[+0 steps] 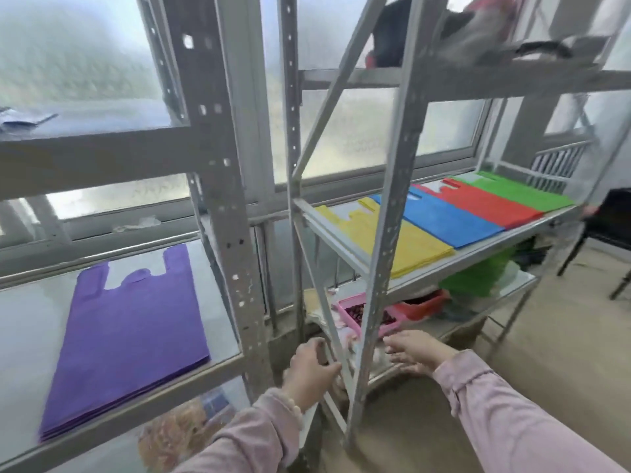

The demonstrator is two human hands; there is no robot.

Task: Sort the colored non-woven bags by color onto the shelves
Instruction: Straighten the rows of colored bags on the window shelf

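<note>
A stack of purple bags [129,332] lies flat on the left rack's shelf [20,336]. On the right rack's middle shelf [345,240] lie four stacks side by side: yellow bags [415,245], blue bags [450,221], red bags [488,203] and green bags [526,191]. My left hand [312,365] and my right hand [415,349] reach forward low down, on either side of the right rack's front post [382,247]. Both hands have relaxed fingers and hold nothing.
Grey metal racks stand against frosted windows. The right rack's bottom shelf holds a pink basket [355,312], a red tub [423,303] and a crumpled green bag [478,278]. Dark and grey things lie on the top shelf [478,35]. A black chair [607,227] stands at right.
</note>
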